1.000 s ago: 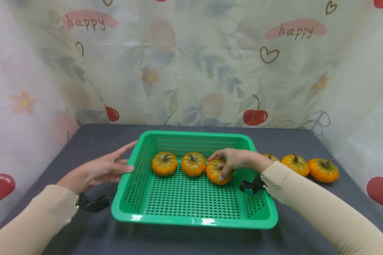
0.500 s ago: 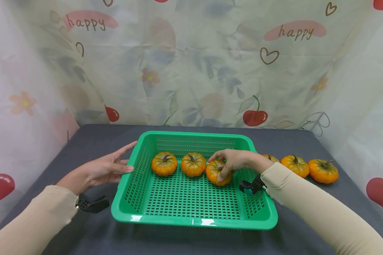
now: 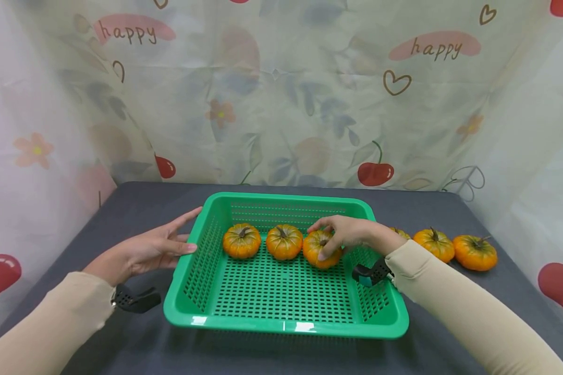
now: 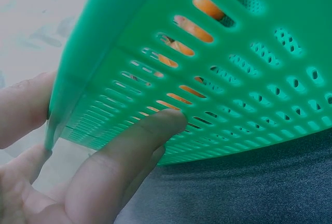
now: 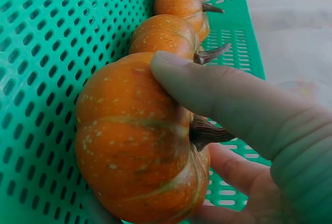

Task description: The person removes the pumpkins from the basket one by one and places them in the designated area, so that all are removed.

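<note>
Round ribbed orange pumpkin point(image 5: 135, 136) inside green perforated plastic basket point(image 3: 281, 327), toward 2 o'clock from basket centre. Brown stem point(image 5: 205, 132) points 3 o'clock in right wrist view; squat body's long axis about 12-to-6 there. Right hand point(image 3: 349, 232) clamped on pumpkin, thumb and fingers astride stem. Left hand point(image 3: 157, 247), fingers extended, apart, touching basket at 9 o'clock. "happy" printed twice on pale floral fabric backdrop point(image 3: 281, 114), 10:30 and 1:30. Versus half second ago: right hand, pumpkin nudged toward 12; left unchanged.
</note>
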A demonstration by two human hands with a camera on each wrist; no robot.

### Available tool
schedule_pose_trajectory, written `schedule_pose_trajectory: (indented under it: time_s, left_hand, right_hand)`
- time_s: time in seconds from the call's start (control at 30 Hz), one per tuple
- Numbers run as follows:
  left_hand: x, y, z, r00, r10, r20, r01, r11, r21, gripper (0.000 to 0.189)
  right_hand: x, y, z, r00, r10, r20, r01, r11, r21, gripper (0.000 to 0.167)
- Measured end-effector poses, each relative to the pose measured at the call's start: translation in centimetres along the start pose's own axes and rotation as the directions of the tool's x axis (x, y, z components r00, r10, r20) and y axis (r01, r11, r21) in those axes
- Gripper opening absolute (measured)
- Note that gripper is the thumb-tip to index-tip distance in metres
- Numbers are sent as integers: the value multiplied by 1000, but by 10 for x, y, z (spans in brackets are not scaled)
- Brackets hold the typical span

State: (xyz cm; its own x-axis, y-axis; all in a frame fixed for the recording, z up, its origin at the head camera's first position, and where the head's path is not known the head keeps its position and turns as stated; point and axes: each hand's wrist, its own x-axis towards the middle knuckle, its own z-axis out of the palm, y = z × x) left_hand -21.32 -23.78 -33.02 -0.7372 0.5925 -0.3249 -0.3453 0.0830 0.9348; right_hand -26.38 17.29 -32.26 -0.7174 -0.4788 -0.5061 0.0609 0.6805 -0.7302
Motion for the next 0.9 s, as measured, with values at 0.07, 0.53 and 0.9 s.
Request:
schedule_pose_trajectory:
  time_s: [0.07, 0.53, 0.9]
  left_hand:
    - [0, 0, 0, 1000, 1, 4, -1, 1000, -4, 95]
    - [1, 1, 0, 1000, 0, 10, 1, 1000, -9, 97]
    - [0, 0, 0, 1000, 2, 4, -2, 1000, -9, 96]
  right_hand:
    - [-1, 0, 0, 1000, -7, -7, 7, 1000, 1, 72]
    - [-12, -9, -6, 997, -63, -43, 64, 998, 29, 73]
    - [-29, -24, -13, 990, -103, -97, 104, 994, 13, 75]
